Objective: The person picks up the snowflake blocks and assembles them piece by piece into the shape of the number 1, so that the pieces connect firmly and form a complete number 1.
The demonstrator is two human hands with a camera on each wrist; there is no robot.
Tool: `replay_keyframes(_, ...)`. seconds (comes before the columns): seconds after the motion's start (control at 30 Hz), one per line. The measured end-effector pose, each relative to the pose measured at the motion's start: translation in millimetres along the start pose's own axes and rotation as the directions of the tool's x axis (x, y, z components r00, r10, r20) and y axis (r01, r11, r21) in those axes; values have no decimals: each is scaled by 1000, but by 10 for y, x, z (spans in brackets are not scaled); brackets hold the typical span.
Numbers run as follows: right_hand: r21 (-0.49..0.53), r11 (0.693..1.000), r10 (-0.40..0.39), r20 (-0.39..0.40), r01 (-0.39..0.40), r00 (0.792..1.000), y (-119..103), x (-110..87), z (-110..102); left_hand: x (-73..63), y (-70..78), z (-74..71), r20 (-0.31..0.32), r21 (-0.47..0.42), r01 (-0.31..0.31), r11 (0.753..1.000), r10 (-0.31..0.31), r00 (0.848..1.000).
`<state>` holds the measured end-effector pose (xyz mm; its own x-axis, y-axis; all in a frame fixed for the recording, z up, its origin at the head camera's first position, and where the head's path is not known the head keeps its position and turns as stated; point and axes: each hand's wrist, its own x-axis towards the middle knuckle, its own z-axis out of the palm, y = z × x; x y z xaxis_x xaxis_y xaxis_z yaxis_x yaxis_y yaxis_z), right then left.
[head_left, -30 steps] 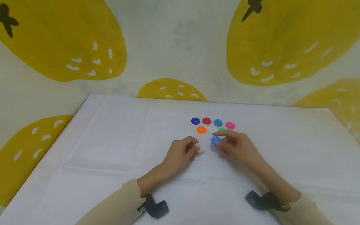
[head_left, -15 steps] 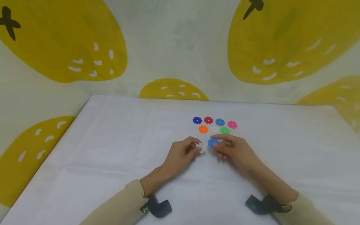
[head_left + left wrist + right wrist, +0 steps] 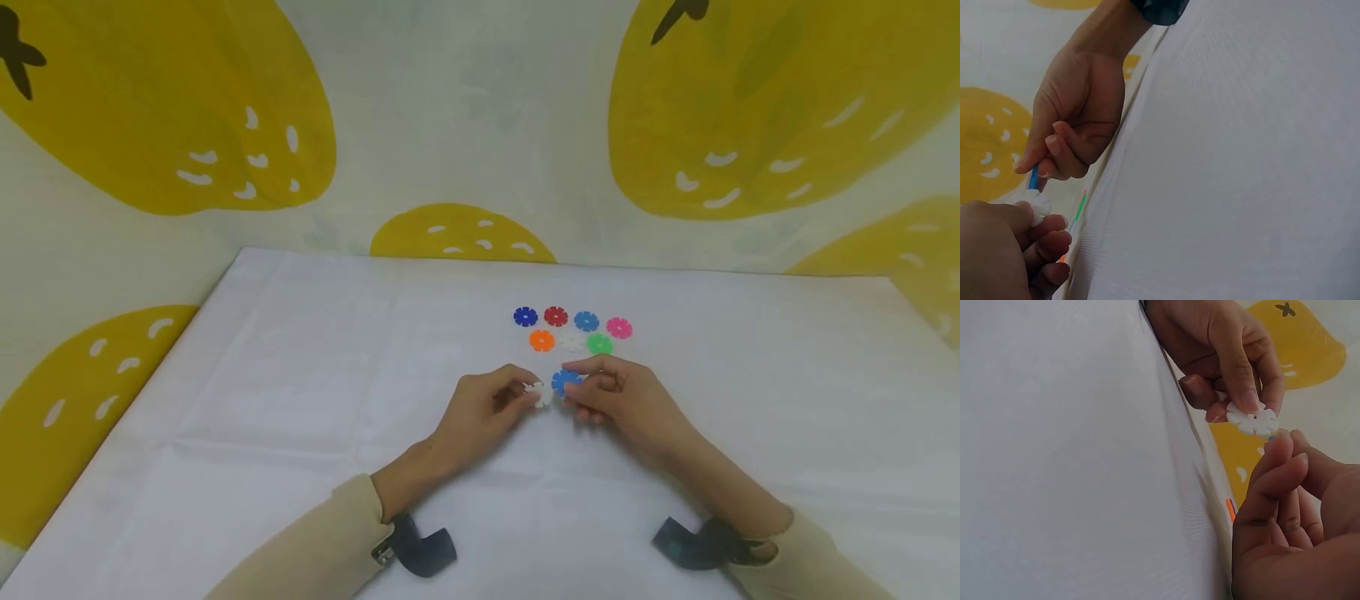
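Observation:
My left hand [image 3: 482, 411] pinches a white notched plastic disc [image 3: 1252, 420] between thumb and forefinger. In my right hand [image 3: 628, 400] a blue notched disc [image 3: 566, 382] is pinched the same way, its face toward the head camera. The two discs are edge to edge in the head view, with a narrow gap between them. From the left wrist, the blue disc appears as a thin edge right at the rim of the white one. Most of the blue disc is hidden behind the right fingers in the right wrist view.
Just beyond the hands, more notched discs lie in two rows on the white-covered table [image 3: 300, 375]: dark blue [image 3: 526, 317], red [image 3: 556, 317], blue [image 3: 587, 321] and pink [image 3: 619, 327] behind; orange [image 3: 542, 340], white [image 3: 570, 340] and green [image 3: 600, 343] in front.
My right hand has moved left with the blue disc, closing on the white one. The white disc has turned to show more of its face. The green disc is now uncovered.

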<state>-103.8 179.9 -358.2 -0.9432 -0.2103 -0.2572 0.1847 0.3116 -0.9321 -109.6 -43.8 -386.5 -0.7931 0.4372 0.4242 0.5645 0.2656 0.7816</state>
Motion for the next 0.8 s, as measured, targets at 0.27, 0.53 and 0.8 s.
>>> replay_keyframes(0.27, -2, 1000, -27, 16, 27, 1000, -17, -12, 13, 5, 23, -22, 16, -4, -34, 999, 34, 999)
replay_keyframes(0.53, -22, 999, -29, 17, 29, 999, 0, -13, 26, 10, 37, -18, 35, 13, -33, 999, 33, 999)
replay_keyframes(0.8, -33, 999, -37, 32, 38, 999, 25, -19, 55, -5, 15, -18, 39, 29, -80, 996, 79, 996)
